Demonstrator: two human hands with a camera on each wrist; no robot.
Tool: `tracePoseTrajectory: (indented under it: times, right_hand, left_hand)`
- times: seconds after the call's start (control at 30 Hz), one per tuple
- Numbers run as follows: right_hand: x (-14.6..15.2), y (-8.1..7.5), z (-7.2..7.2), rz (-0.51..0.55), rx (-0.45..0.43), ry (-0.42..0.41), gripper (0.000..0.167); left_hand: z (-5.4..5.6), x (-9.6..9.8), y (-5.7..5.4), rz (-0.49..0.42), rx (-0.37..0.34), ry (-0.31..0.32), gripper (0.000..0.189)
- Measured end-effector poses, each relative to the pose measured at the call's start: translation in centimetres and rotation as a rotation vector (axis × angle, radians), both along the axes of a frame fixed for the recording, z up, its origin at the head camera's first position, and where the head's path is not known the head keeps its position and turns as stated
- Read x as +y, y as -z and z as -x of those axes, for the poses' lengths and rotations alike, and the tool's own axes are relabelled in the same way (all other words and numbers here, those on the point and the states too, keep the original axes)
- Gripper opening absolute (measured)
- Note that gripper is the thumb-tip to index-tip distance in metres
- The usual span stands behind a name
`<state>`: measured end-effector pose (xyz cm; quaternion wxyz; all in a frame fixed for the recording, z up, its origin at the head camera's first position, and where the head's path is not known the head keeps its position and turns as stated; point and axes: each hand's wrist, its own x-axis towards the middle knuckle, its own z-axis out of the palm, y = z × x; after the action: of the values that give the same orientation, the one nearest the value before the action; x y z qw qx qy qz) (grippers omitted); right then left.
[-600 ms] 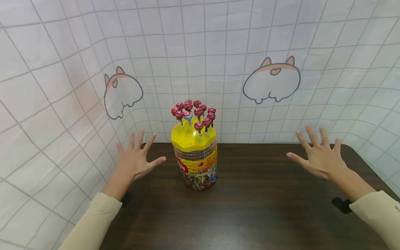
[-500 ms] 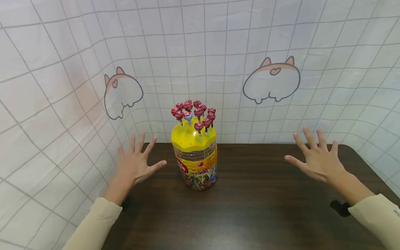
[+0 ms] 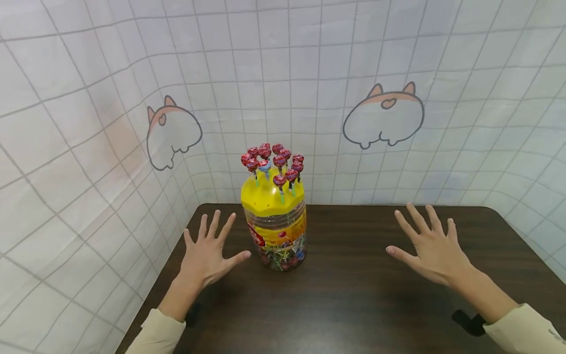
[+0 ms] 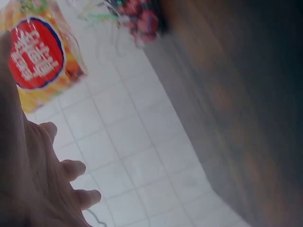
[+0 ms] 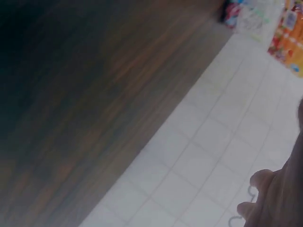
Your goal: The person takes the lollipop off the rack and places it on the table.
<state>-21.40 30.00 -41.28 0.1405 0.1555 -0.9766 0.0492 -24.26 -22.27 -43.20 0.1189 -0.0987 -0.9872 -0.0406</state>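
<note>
A clear plastic jar [image 3: 283, 231] with a yellow domed lid [image 3: 269, 196] stands upright on the dark table, left of centre in the head view. Lollipops [image 3: 279, 180] in mostly red wrappers poke up from holes in the lid, and one wrapper [image 3: 264, 166] is pale blue. More lollipops lie inside the jar's lower part. My left hand [image 3: 205, 258] is spread just left of the jar, fingers straight, holding nothing. Far to the jar's right, my right hand [image 3: 438, 253] is spread the same way, also holding nothing. The left wrist view shows the jar's red and yellow label [image 4: 38, 52].
The dark wood table [image 3: 345, 305] has rounded back corners. A white grid-patterned curtain [image 3: 300, 73] with cartoon animal outlines hangs behind it and along the sides. Black wrist straps [image 3: 468, 323] show by the sleeves.
Both hands have moved down and inward over the table, the left one toward the jar and the right one to the left. The jar and lollipops have stayed in place.
</note>
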Motion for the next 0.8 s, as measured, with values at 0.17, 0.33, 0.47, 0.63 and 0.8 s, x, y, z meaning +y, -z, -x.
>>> tracePoseTrajectory:
  times: [0.17, 0.33, 0.47, 0.63, 0.8]
  right_hand:
    - [-1.7, 0.2, -0.8, 0.04, 0.033, -0.031, 0.092]
    - [-3.5, -0.3, -0.7, 0.116, 0.109, -0.089, 0.092]
    - [-4.8, -1.4, -0.4, 0.216, 0.149, -0.122, 0.088]
    - [-6.3, -2.5, 0.2, 0.376, 0.163, -0.167, 0.075]
    - [-7.3, -3.4, 1.4, 0.512, 0.16, -0.239, 0.067]
  left_hand:
    - [-0.6, 1.8, 0.6, -0.148, -0.024, 0.032, 0.103]
    - [-1.0, 3.0, 0.6, -0.321, -0.022, 0.048, 0.106]
    - [-0.8, 3.7, 0.5, -0.469, -0.006, 0.063, 0.107]
    - [-0.1, 4.3, 0.2, -0.679, -0.036, 0.1, 0.107]
    - [0.8, 4.8, 0.0, -0.83, -0.037, 0.208, 0.108]
